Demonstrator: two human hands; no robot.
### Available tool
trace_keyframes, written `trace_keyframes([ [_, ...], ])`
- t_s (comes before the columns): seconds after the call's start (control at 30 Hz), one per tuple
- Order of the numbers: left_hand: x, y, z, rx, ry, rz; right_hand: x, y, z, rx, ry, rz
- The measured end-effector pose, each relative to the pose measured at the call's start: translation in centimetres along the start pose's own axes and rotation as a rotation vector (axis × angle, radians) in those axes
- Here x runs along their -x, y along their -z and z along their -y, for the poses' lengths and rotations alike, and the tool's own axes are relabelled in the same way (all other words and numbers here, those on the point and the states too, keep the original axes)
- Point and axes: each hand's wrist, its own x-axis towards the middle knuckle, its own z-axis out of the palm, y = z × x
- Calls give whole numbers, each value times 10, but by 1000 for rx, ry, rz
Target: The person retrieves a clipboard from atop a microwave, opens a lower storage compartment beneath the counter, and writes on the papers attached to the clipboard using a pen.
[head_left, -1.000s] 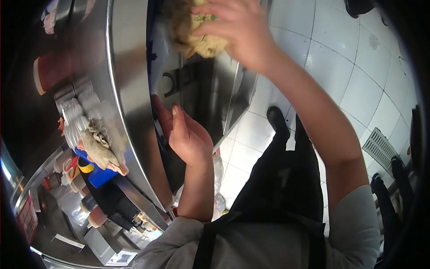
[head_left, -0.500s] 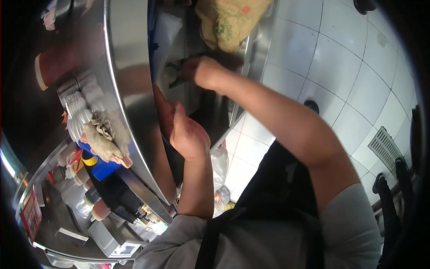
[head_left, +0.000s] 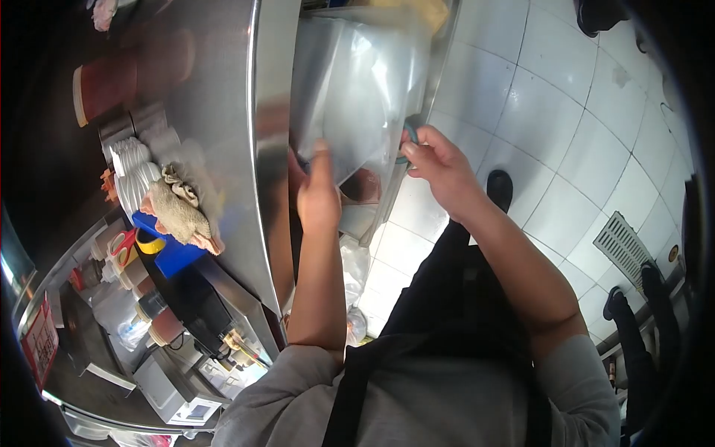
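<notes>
A large clear plastic bag (head_left: 361, 89) spreads over the open drawer. At its lower left edge is my left hand (head_left: 320, 197), thumb laid over the plastic and the other fingers mostly behind it. To the right, my right hand (head_left: 441, 167) is closed around a dark green-grey ring-shaped handle (head_left: 410, 134). The rest of that handled object is hidden behind or against the plastic. Part of a brown paper bag (head_left: 432, 13) shows at the top, beyond the plastic.
On the steel counter (head_left: 231, 149) left of the drawer lie a beige cloth (head_left: 179, 212), white plastic lids (head_left: 134, 175), a blue box (head_left: 179, 257), yellow tape (head_left: 151, 244) and red-handled scissors (head_left: 121, 247). Another person's legs (head_left: 637, 343) stand at right near a floor grate (head_left: 622, 242).
My right hand has let go of the paper bag, reached into the drawer, and moved right with the ring-shaped handle. The clear plastic now spreads across the drawer, with my left hand at it.
</notes>
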Motion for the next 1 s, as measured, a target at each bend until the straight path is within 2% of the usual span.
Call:
trace_keyframes([
  [0.13,-10,2,16,-635,-308,222,-4,9,-1,123,-66,73],
  [0.23,-16,0,22,-281,-191,383,-8,11,-4,152,-121,40],
  [0.33,-14,2,16,-458,-308,571,-10,11,-8,151,-108,25],
  [0.47,-23,-6,43,-417,-413,420,-11,6,-12,115,-35,-46],
  [0.5,-25,-8,52,-346,-351,319,-9,4,-12,113,-30,-61],
  [0.6,-41,-6,73,-430,-240,24,-12,10,-14,163,-8,-55],
  [0.67,-44,-9,53,-446,-198,-172,-10,13,-18,178,1,-48],
  [0.7,-46,-11,43,-459,-8,-237,-11,12,-18,169,10,-52],
  [0.77,-50,-3,60,-673,-445,-249,-12,10,-18,164,27,-57],
  [0.83,-40,-7,54,-796,-386,-79,-12,10,-19,177,32,-60],
  [0.93,-41,4,92,-640,-444,28,-16,11,-22,223,11,-68],
  [0.97,-39,4,101,-544,-205,-63,-12,6,-22,254,143,-192],
  [1.0,-37,2,87,-422,-79,-109,-7,-3,-17,283,274,-317],
])
